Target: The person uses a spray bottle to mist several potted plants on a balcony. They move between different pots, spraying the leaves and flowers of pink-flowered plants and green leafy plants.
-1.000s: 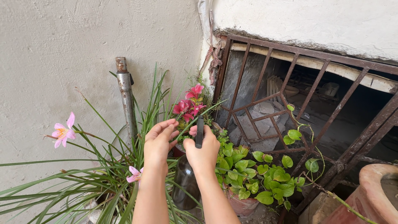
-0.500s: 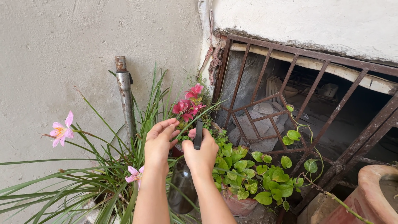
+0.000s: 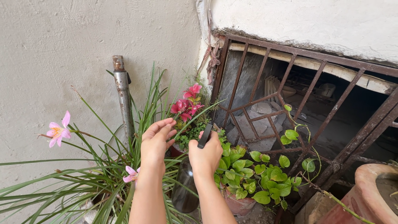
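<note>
Your two forearms rise from the bottom edge, both bare from elbow to wrist, no sleeve showing on either. Your left hand point(image 3: 156, 141) wears no glove, ring, watch or band. Your right hand point(image 3: 206, 155) is likewise ungloved, its wrist plain. The nails on your left fingers point(image 3: 166, 124) are short and unpainted. No other part of your body or clothing is in view.

Both forearms are raised side by side. The left hand point(image 3: 155, 143) is held open, fingers loosely curled. The right hand point(image 3: 206, 155) is clenched in a grip.
</note>
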